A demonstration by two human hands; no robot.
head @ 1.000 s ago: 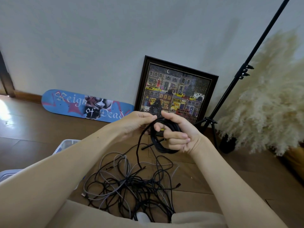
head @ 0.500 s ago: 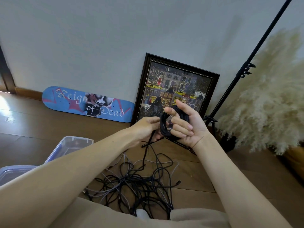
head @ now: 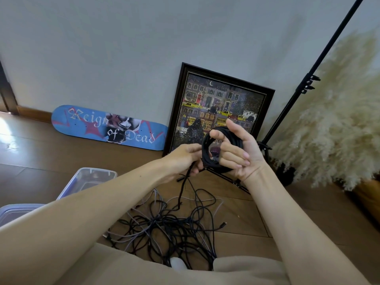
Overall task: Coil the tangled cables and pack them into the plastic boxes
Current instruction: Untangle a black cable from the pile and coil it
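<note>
Head view: the right hand (head: 240,153), palm toward the camera, has its fingers curled through a black cable coil (head: 205,150) held up in mid-air. Just left of it, the left hand (head: 183,159) pinches the coil's trailing strand (head: 182,189), which drops to the tangled cables (head: 170,229) on the near floor between both forearms. Two clear plastic boxes (head: 92,175) sit at the left. A skateboard deck (head: 107,128) and a framed picture (head: 218,105) lean on the far wall
</note>
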